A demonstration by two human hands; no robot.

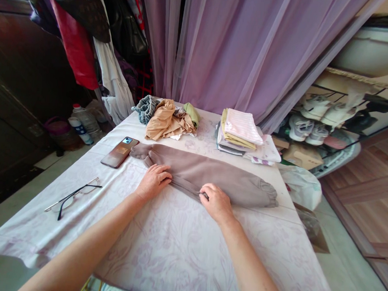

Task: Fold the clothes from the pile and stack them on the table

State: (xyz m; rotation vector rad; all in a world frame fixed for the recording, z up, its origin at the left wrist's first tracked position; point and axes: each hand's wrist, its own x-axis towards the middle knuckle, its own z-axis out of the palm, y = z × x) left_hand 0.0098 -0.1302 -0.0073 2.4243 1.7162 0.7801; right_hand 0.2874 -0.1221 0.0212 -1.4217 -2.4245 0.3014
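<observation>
Left hand [153, 180] presses flat and open on the lengthwise-folded taupe sweatpants [212, 171] while right hand [216, 203] pinches their near edge.

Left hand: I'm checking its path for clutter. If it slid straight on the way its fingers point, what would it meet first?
The left hand would meet the brown garment at once, since it already touches its near edge. What lies further along that line is unclear.

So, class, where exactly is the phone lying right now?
In the head view the phone lies back-up on the table's left side, beside the left end of the brown trousers, beyond the left hand and farther away than the glasses.
</observation>
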